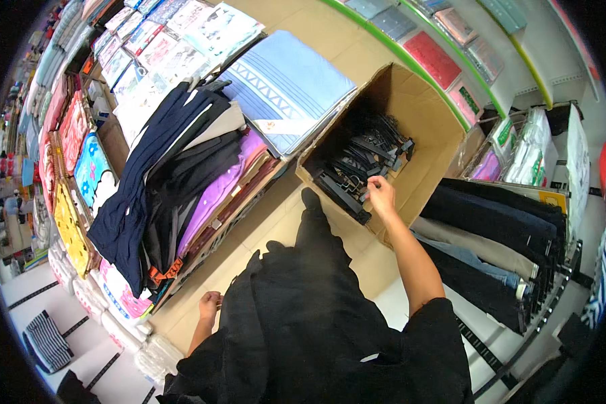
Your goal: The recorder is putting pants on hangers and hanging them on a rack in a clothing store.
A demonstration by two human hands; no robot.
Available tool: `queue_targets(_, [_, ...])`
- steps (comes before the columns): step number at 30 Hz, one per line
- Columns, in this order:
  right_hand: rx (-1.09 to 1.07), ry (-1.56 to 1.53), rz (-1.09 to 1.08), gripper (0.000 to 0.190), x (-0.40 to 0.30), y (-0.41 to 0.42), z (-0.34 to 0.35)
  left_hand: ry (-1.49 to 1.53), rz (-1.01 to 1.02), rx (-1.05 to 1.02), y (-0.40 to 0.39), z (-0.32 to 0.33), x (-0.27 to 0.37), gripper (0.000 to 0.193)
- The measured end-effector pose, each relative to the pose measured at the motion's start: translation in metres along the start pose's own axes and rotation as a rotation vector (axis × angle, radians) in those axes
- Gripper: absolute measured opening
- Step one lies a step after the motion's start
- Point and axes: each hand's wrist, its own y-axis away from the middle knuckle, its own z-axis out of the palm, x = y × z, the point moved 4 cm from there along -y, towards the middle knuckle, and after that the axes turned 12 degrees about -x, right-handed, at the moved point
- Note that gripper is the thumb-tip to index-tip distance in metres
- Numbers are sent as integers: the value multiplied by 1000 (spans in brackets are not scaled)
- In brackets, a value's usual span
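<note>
My right hand (382, 196) is over the near edge of an open cardboard box (424, 126), fingers bent at a dark hanger; whether it grips one is unclear. Many dark hangers (366, 151) with metal hooks lie inside the box. My left hand (210, 304) hangs low beside my body, its fingers curled, and whether anything is in it cannot be made out. Left of the box, dark navy trousers (151, 161) and black garments (182, 177) lie heaped on stacked folded textiles. Behind them sits a packaged blue patterned textile (288, 86).
Packaged textiles (156, 45) cover the display at upper left. On the right, trousers (485, 242) hang on a metal rack beside the box. Shelves with green edges (434, 93) hold packages at upper right. Tiled floor (272, 217) shows between display and box.
</note>
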Motion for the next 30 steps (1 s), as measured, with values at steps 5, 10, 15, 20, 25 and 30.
queue_targets(5, [35, 450, -21, 18, 82, -101, -29, -147, 55, -28, 21, 35, 87, 18])
queue_targets(10, [-3, 835, 119, 41, 95, -169, -61, -221, 40, -25, 41, 82, 171, 22])
queue_targets(15, [139, 812, 11, 58, 69, -248, -102, -277, -9, -40, 44, 108, 202, 22])
queue_targets(20, [173, 785, 132, 79, 78, -306, -130, -316, -48, -16, 45, 110, 196, 22])
queue_targets(25, [75, 733, 281, 76, 82, -323, -131, -252, -67, 6, 54, 106, 180, 22])
queue_targets(30, [175, 1024, 445, 53, 42, -309, -126, -261, -53, -8, 60, 104, 171, 25])
